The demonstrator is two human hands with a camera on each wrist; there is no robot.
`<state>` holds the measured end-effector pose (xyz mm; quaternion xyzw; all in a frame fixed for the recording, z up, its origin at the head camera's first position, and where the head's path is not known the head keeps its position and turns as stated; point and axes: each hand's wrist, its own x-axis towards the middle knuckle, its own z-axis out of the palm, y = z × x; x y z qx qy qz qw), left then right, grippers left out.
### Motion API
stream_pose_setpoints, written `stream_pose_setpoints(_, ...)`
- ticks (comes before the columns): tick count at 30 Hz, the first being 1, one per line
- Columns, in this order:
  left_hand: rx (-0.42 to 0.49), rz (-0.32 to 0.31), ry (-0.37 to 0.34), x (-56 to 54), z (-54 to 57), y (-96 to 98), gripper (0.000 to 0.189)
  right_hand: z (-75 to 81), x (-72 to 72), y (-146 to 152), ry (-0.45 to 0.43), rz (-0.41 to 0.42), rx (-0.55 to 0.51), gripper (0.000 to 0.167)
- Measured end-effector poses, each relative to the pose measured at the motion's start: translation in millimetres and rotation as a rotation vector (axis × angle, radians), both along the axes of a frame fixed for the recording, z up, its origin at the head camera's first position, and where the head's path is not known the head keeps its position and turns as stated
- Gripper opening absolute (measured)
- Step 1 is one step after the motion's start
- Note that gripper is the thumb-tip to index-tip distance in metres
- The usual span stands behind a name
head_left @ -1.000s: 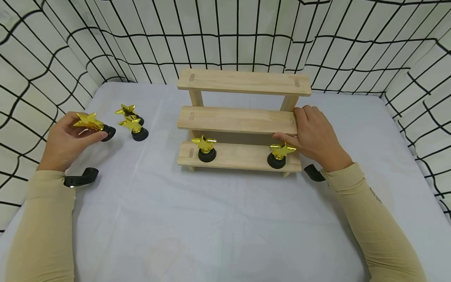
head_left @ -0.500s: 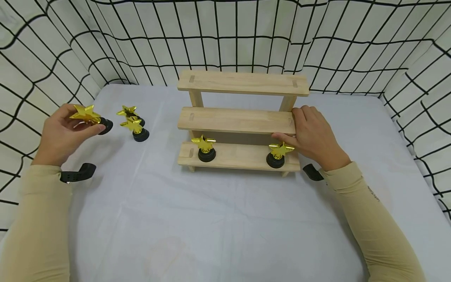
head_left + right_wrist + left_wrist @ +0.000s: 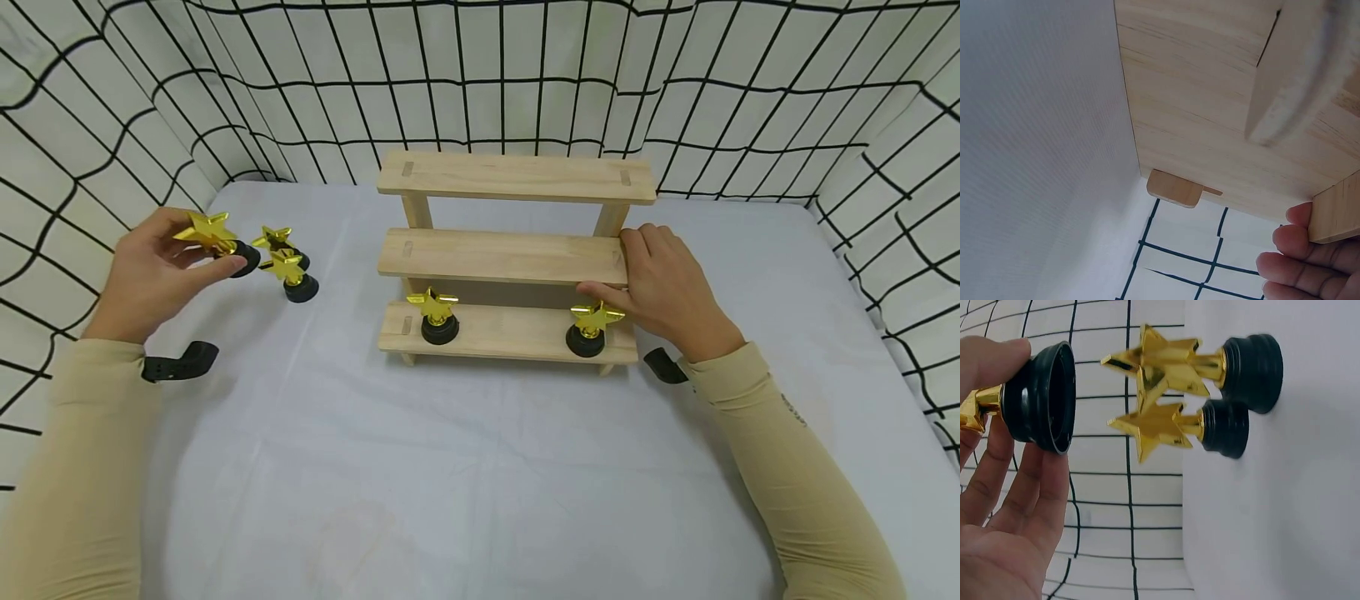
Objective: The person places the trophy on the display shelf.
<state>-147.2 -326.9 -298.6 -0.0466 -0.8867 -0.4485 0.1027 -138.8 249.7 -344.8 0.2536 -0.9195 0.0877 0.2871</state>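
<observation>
My left hand (image 3: 153,275) pinches a gold star trophy (image 3: 1038,400) by its black round base, held above the cloth at the left. In the left wrist view the hollow underside of that base shows. Two more star trophies (image 3: 301,288) stand close together just right of this hand. My right hand (image 3: 671,287) grips the right end of the middle tier of a wooden three-tier shelf (image 3: 502,257), thumb at the front edge. The right wrist view shows its fingertips (image 3: 1291,240) at the wood. On the bottom tier stand a star trophy (image 3: 439,318) at the left and another star trophy (image 3: 588,332) at the right.
A white cloth (image 3: 450,483) covers the table. Black wire grid panels (image 3: 502,92) rise along the back, left and right sides, in front of pale walls. The shelf's top tier (image 3: 517,177) stands near the back grid.
My left hand shifts slightly left and up, then back right toward the two standing trophies, carrying its trophy higher. My right hand stays on the shelf.
</observation>
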Motion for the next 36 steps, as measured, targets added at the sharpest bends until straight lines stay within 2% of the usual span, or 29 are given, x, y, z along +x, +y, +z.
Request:
stream_pose_setpoints(8, -0.023, -0.031, 0.021, -1.4, 6.0, 15.7, 0.05, -0.5, -0.6, 0.0, 0.005, -0.002, 0.002, 0.104)
stream_pose_setpoints(19, 0.054, -0.093, 0.107, -1.2, 17.4, 37.1, 0.054, 0.5, -0.2, -0.5, 0.015, -0.006, 0.01, 0.107)
stream_pose_setpoints(28, 0.04, -0.106, 0.148, 1.4, 22.7, 56.3, 0.054, -0.8, -0.5, 0.2, 0.017, -0.006, 0.009, 0.107)
stream_pose_setpoints(36, 0.033, -0.149, 0.197, 4.5, 27.4, 72.4, 0.055, -1.6, -1.5, 0.5, 0.025, 0.001, 0.012, 0.106)
